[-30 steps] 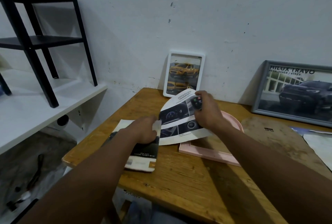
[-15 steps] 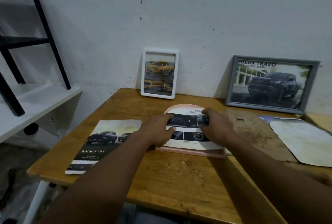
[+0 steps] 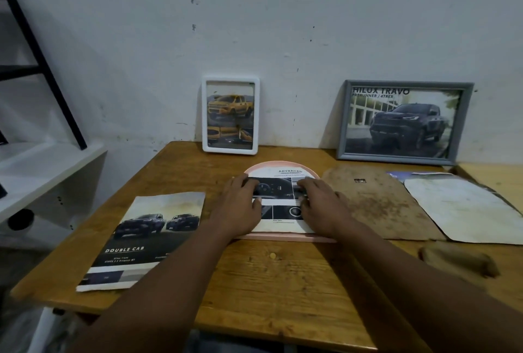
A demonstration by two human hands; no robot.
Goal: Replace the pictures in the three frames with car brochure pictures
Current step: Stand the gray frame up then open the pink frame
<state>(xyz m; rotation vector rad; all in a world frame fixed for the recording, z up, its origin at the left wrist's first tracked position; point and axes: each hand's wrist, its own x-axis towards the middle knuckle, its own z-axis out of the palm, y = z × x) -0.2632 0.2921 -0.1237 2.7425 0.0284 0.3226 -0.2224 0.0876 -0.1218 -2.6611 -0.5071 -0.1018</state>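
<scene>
Lying on the pink arch-shaped frame (image 3: 283, 237) on the wooden counter (image 3: 268, 282), the arch-cut brochure picture (image 3: 283, 222) is pressed down by the left hand (image 3: 240, 208) and the right hand (image 3: 322, 208), both laid flat and wide. A white plastic frame (image 3: 230, 79) and a grey wooden frame (image 3: 407, 85) are leaned on the far wall (image 3: 283, 41).
</scene>
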